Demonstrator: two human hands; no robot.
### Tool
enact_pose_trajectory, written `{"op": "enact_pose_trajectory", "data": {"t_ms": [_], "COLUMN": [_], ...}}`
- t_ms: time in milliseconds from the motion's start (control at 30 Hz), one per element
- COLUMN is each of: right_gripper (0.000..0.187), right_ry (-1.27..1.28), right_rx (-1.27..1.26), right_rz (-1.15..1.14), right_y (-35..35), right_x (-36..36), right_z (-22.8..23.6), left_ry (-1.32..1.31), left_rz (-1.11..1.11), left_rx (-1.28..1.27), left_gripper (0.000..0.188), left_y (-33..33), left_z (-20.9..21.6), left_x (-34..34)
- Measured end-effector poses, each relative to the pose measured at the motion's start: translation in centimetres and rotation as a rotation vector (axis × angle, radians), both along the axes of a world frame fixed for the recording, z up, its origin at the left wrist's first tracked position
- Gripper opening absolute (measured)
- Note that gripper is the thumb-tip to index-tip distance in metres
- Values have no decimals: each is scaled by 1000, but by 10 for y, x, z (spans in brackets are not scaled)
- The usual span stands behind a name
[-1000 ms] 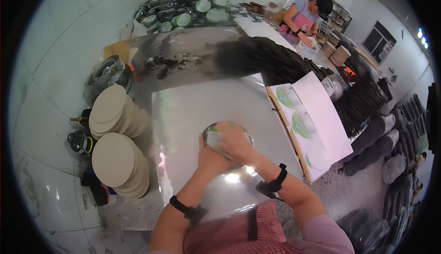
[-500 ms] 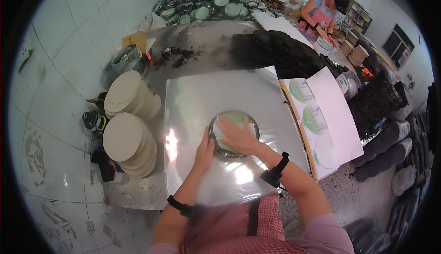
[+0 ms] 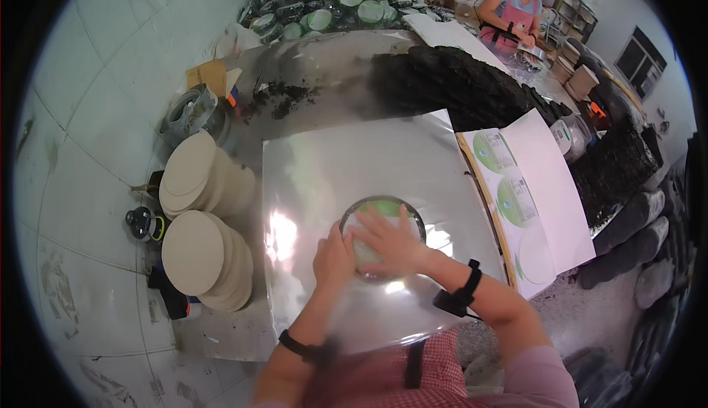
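A flat round package (image 3: 385, 206) with a dark rim and a green and white round label lies on a shiny clear plastic sheet (image 3: 317, 172) in front of me. My right hand (image 3: 393, 244) rests flat across its top, fingers spread over the label. Against its left edge my left hand (image 3: 334, 260) is cupped, holding the rim; some of its fingertips are hidden. Each of my wrists wears a black band.
Two stacks of round beige discs (image 3: 193, 253) stand at the left. Right of the sheet lie printed round labels (image 3: 518, 201) on white paper. Behind is a dark crumbly heap (image 3: 457, 83), with a pile of wrapped round packages (image 3: 317, 21) farther back. A co-worker (image 3: 516, 17) stands far right.
My left hand has moved in closer to my right hand at the package's edge. My view has shifted slightly. The co-worker has straightened up and raised their head.
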State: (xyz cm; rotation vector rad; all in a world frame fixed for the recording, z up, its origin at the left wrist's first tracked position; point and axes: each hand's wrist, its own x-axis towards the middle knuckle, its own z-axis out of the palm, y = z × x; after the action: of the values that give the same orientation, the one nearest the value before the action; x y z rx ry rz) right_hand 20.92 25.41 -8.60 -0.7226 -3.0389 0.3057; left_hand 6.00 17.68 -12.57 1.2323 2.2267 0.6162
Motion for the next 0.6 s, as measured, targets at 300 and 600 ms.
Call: {"op": "enact_pose_trajectory", "data": {"t_ms": [300,600], "right_gripper": [77,30], "right_ry": [66,1280], "right_rx": [81,-548], "right_rz": [59,163], "right_y": [-2,-52], "right_x": [14,48], "right_z": [-19,129], "left_ry": [46,292], "left_rz": [-17,200], "left_rx": [292,649], "left_gripper": [37,30], "left_y": [0,-34], "left_z": [-1,35], "left_x": [-8,-75]}}
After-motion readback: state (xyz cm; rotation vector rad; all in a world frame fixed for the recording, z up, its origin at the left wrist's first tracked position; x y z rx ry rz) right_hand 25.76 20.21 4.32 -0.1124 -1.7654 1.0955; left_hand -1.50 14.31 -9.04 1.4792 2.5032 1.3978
